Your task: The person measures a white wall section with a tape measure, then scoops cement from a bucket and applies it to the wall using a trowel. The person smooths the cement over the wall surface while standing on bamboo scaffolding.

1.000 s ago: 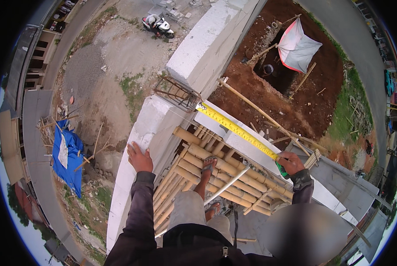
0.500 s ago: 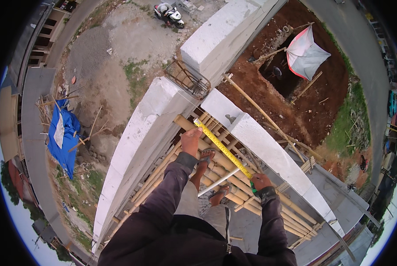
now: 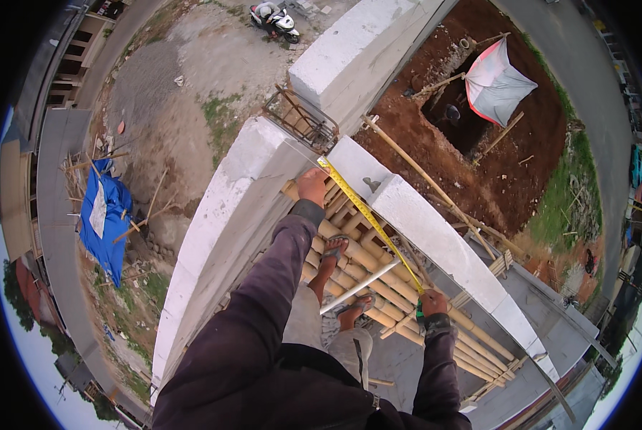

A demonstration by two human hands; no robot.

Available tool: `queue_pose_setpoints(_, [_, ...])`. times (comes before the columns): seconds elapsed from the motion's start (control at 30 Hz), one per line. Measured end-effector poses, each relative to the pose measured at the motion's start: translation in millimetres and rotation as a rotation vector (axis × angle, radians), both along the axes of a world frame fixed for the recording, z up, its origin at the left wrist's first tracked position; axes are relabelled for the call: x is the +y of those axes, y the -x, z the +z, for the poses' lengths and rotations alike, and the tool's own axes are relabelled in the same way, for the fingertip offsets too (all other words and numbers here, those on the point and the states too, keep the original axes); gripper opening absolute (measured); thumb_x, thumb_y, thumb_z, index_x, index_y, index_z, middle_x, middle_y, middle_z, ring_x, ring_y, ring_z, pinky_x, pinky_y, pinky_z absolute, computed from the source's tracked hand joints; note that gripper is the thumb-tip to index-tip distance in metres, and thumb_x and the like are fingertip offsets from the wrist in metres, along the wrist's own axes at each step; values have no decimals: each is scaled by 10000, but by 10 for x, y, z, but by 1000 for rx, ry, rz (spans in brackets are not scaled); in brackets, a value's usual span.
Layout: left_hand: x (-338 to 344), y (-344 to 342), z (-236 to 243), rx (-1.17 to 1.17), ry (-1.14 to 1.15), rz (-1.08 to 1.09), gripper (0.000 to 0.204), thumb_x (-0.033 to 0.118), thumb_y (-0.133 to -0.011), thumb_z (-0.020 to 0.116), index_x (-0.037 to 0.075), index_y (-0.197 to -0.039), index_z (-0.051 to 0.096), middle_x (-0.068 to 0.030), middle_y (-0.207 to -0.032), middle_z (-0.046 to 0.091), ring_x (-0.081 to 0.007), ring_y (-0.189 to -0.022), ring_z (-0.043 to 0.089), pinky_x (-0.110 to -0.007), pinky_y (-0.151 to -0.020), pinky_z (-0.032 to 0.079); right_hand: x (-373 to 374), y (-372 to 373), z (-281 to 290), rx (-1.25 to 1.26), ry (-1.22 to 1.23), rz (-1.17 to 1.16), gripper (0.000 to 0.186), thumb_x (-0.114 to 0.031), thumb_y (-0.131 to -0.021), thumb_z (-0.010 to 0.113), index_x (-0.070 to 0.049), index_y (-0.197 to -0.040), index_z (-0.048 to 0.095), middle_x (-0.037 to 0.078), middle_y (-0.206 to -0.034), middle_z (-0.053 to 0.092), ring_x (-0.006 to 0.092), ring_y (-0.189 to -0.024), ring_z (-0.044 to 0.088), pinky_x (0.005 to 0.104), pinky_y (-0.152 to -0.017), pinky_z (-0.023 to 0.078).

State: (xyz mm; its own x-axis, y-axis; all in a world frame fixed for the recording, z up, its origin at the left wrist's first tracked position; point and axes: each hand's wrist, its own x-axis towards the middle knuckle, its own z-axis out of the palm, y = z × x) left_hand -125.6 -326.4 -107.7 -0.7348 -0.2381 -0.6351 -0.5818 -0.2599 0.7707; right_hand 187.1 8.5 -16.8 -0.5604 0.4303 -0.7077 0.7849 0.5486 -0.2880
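A yellow tape measure (image 3: 365, 209) stretches between my two hands above a bamboo platform. My left hand (image 3: 311, 186) is closed near the blade's free end, which reaches the corner by the white block wall (image 3: 421, 223). Whether that end touches the wall, I cannot tell. My right hand (image 3: 433, 304) is wrapped round the tape's green case (image 3: 420, 312), mostly hidden by the fingers, close to the inner side of the same wall. Below the blade, a white pipe (image 3: 358, 288) lies across the bamboo poles (image 3: 389, 290), next to my sandalled feet.
Another white block wall (image 3: 213, 215) runs along my left. A rusty metal frame (image 3: 303, 120) sits in the gap ahead. Far below are a dug pit with a person, a grey-red canopy (image 3: 498, 82), a blue tarp (image 3: 106, 222) and a white scooter (image 3: 283, 23). A bamboo pole (image 3: 428, 183) leans outside.
My left hand has moved forward with the blade's end, up to the wall corner. My right hand has shifted slightly right and nearer, and more blade shows between them.
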Motion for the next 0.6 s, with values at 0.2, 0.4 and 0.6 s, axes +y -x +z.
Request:
queue_pose_setpoints(0.2, [-52, 36, -61, 27, -43, 12, 197, 137, -859, 743, -24, -968, 712, -10, -901, 669, -100, -847, 565, -272, -832, 433, -357, 48, 107, 28, 106, -186, 242, -221, -834, 653, -2, -892, 740, 151, -698, 691, 261, -634, 679, 373, -632, 527])
queue_pose_setpoints(0.4, [-40, 38, -164, 41, -47, 37, 211, 147, -857, 751, -28, -968, 711, -22, -910, 674, -111, -852, 572, -270, -841, 431, -739, 22, 232, 177, 87, -266, 234, -221, -827, 661, 1, -824, 735, 109, -633, 667, 189, -593, 667, 343, -596, 517])
queue_pose_setpoints(0.6, [1, 54, -83, 25, -38, 42, 213, 129, -847, 757, -32, -980, 717, -28, -911, 675, -116, -842, 570, -270, -814, 442, -885, -53, 141, -21, 118, -237, 224, -227, -822, 667, -14, -821, 734, 93, -637, 670, 174, -603, 665, 335, -602, 514])
